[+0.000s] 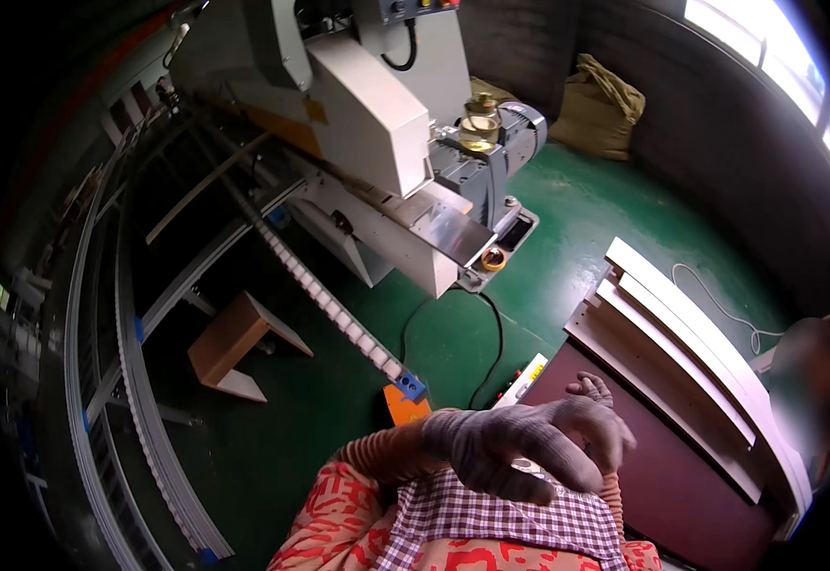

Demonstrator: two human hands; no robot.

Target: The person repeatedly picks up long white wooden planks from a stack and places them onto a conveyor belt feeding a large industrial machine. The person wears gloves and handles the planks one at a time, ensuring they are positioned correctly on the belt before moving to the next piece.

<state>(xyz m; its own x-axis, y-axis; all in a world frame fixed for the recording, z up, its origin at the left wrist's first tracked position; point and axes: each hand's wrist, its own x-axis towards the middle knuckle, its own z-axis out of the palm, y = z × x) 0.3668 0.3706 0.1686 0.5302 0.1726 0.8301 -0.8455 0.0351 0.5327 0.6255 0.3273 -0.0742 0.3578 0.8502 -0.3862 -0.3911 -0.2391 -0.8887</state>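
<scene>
Grey knitted gloves cover both hands in the head view, lower centre of the frame. Left hand (515,445) overlaps right hand (613,433), the two close together; contact cannot be told, nor whether either grips anything (fingers partly hidden). Nearest item: dark red-brown panel (676,481), lower right, bearing pale strips (681,357) along its far side. Checked apron (462,509) below the hands; pale machine (367,109), upper centre; white roller track (324,303) left of centre.

Grey gloves (505,440), brown ribbed cuffs (391,452), checked apron (467,514)
</scene>
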